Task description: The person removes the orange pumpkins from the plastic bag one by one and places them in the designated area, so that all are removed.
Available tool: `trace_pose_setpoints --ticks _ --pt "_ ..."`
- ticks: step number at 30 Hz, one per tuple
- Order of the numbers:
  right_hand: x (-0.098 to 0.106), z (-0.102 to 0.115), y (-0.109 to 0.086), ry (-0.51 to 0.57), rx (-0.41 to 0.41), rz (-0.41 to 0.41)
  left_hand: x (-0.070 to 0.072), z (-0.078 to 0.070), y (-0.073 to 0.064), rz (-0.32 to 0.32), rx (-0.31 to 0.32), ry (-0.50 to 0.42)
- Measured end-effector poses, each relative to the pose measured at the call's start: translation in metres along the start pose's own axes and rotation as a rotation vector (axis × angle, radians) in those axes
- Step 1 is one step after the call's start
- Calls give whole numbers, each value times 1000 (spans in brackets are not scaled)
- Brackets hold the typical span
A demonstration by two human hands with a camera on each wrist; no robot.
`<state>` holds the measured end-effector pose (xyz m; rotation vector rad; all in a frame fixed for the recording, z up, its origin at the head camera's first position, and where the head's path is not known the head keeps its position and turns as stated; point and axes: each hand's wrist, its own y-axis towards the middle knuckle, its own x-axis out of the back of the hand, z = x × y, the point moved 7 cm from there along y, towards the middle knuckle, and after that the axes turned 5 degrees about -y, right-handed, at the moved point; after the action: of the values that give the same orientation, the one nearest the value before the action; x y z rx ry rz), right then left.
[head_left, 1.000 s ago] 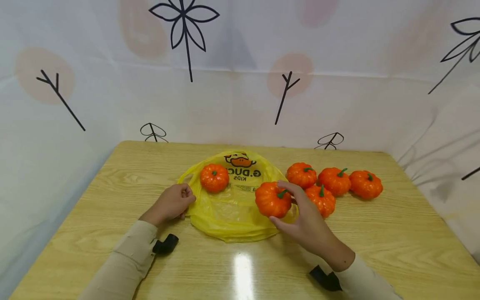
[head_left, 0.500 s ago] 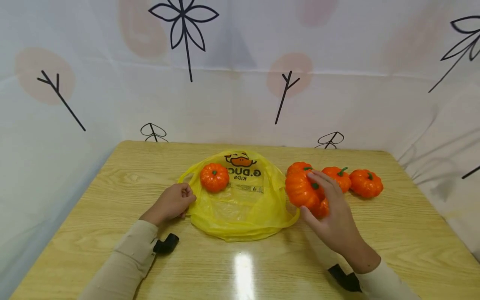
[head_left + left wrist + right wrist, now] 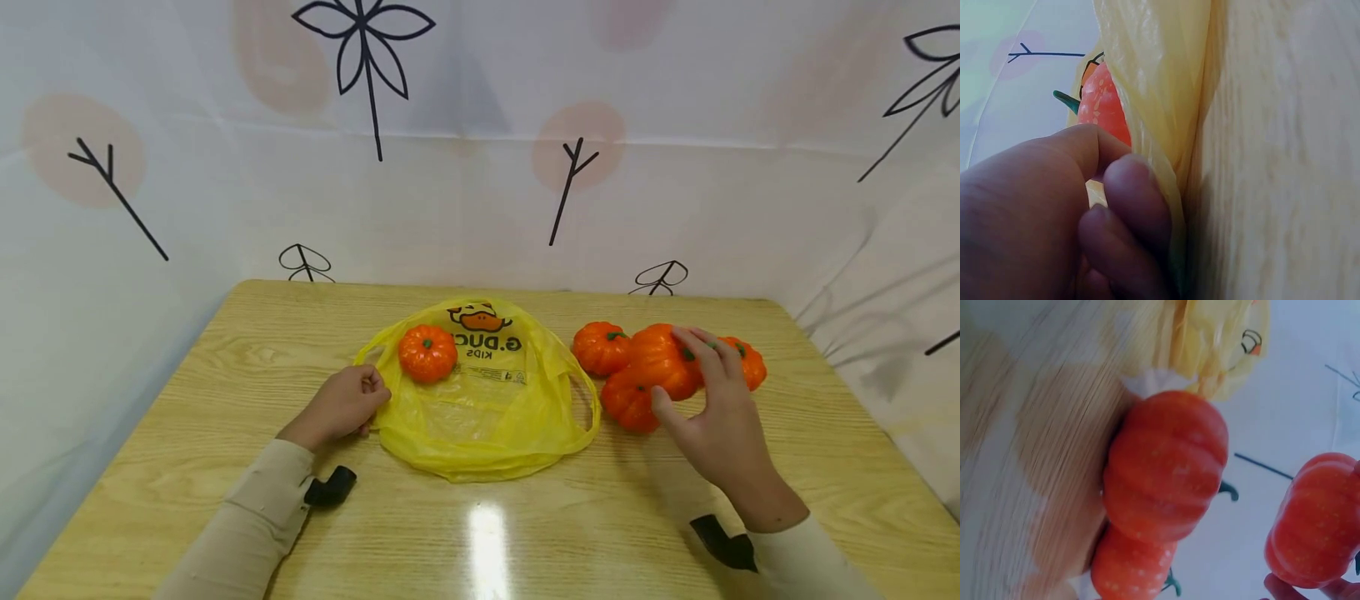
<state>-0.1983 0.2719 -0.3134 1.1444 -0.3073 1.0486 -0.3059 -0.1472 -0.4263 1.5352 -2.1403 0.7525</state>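
A yellow plastic bag [image 3: 472, 417] lies spread on the table, a small orange pumpkin [image 3: 427, 353] resting on its left part. My left hand [image 3: 347, 404] pinches the bag's left edge between curled fingers; the left wrist view shows the film [image 3: 1160, 81] against those fingers. Off to the right, my right hand [image 3: 720, 425] holds another pumpkin [image 3: 660, 360] above a group on the table. In the right wrist view fingertips touch this held pumpkin [image 3: 1316, 519] from below and at the side. It partly hides the ones behind it.
Around the held one sit loose pumpkins: one at the back left [image 3: 602, 348], one in front [image 3: 628, 404] and one at the right [image 3: 746, 362]. The bag's right handle loop [image 3: 592, 408] lies near them. A patterned cloth [image 3: 465, 192] stands behind the wooden table [image 3: 420, 542].
My right hand has carried its pumpkin rightward, from over the bag's right side to above the loose group. The left hand stays at the bag's edge.
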Motion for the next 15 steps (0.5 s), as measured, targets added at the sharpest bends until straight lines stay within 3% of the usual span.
trace_pose_setpoints --ticks 5,9,15 --pt "7 -16 2 -54 -91 4 0 0 0 0 -5 0" --pt "11 -27 4 -75 -117 1 0 2 1 2 5 -3" --pt "14 -45 5 -136 -201 52 -1 0 -1 11 19 -19"
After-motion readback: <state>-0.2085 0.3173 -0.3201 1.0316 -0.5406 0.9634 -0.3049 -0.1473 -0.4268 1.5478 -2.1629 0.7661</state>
